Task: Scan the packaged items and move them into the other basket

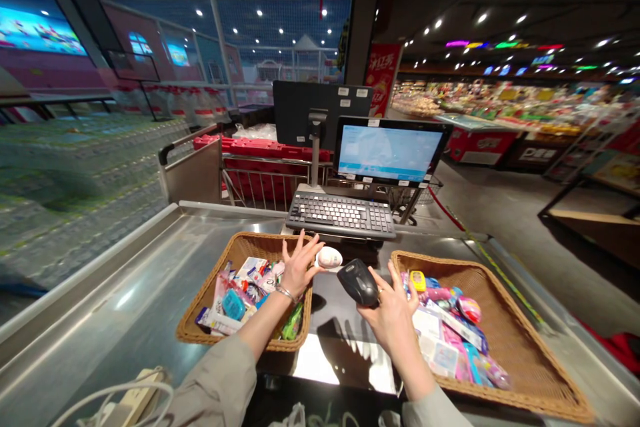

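My left hand (299,265) pinches a white egg-shaped item (329,257) with pale pink marks between thumb and fingertips, its other fingers raised. Opposite it, a black handheld barcode scanner (358,282) is gripped in my right hand (393,307), its head turned towards the egg-shaped item. The two do not touch. Below my left hand stands a brown wicker basket (193,320) with small packaged goods, among them a light blue pack (233,305). A larger wicker basket (530,347) on the right holds several toys and packs, including a yellow one (418,281). My right forearm crosses its near left edge.
A black keyboard (340,213) and a lit screen (390,150) stand behind the metal counter (135,280). A power strip (143,392) with white cables lies at the front left. Shopping carts (265,177) are beyond the counter.
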